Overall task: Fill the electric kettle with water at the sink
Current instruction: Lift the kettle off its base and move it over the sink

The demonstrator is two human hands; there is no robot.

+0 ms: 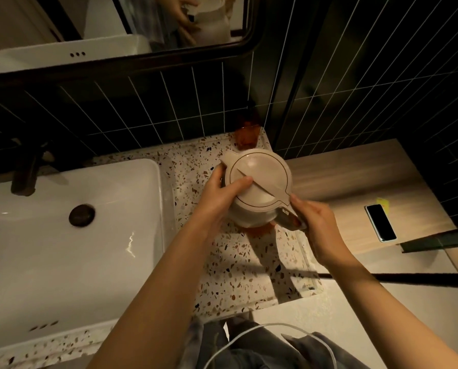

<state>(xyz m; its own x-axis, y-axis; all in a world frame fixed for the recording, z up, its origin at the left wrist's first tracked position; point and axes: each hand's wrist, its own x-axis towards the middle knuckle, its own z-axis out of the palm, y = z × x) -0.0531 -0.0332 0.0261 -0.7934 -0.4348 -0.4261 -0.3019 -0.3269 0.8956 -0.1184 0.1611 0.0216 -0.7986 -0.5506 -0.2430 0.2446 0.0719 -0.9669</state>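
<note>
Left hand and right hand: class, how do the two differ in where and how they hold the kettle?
The left hand wraps the kettle body on the sink side, thumb lying over the lid; the right hand closes on the handle, away from the sink. The left hand sits under the spout; the right sits opposite it. Both are bare and grip the same kettle above the speckled counter.

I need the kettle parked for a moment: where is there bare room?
Free: the speckled counter nearer you than the kettle, between the sink and the counter's right edge. Also the wooden shelf short of the phone. Crowded: the back corner by the amber bottle.
</note>
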